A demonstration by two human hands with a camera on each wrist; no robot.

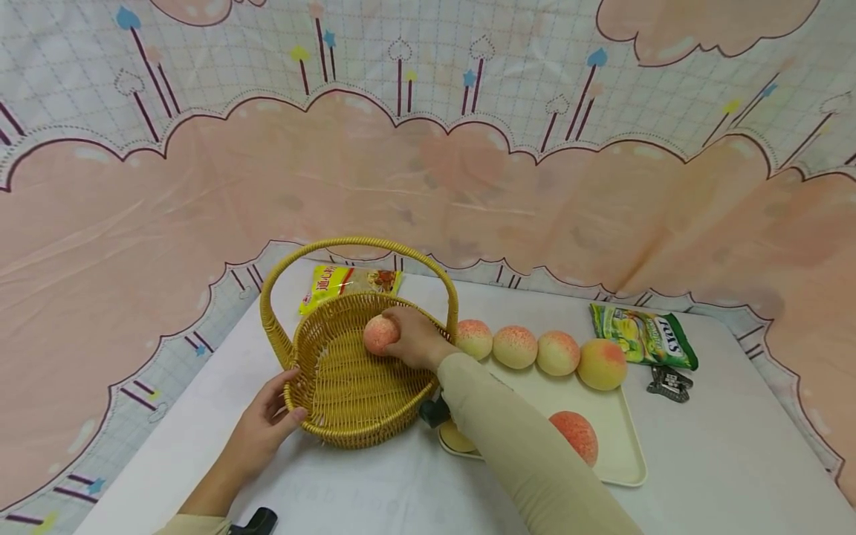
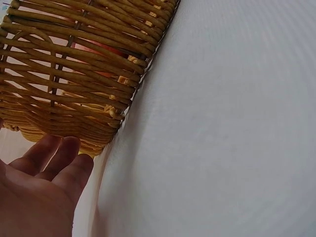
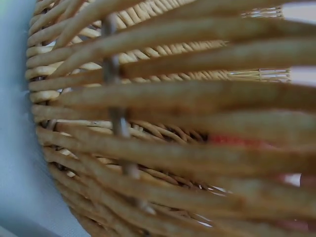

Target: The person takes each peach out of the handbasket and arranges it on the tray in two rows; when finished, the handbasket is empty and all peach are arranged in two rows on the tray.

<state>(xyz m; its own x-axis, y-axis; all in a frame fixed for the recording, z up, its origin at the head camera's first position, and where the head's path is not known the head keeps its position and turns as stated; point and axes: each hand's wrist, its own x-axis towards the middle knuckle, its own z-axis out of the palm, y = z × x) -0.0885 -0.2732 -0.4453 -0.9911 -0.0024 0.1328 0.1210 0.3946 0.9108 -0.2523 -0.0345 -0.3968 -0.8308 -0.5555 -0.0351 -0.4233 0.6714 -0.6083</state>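
Inside the golden wicker basket (image 1: 361,431), my right hand (image 1: 414,338) grips a pinkish-red peach (image 1: 380,335) above the basket's floor. In the right wrist view the basket's weave (image 3: 197,103) fills most of the picture, and a bit of red shows through its gaps. My left hand (image 1: 264,416) holds the basket's near left rim, the thumb at the rim. In the left wrist view, fingers (image 2: 71,173) of that hand touch the weave's outside. Right of the basket, a cream tray (image 1: 628,453) bears several peaches (image 1: 515,347) in a row at its back.
Near the tray's front lie a redder peach (image 1: 576,437) and a yellowish fruit (image 1: 457,437), both partly covered by the right arm. A yellow food packet (image 1: 348,282) lies behind the basket. At the right are a green snack bag (image 1: 645,336) and a small dark packet (image 1: 670,383).
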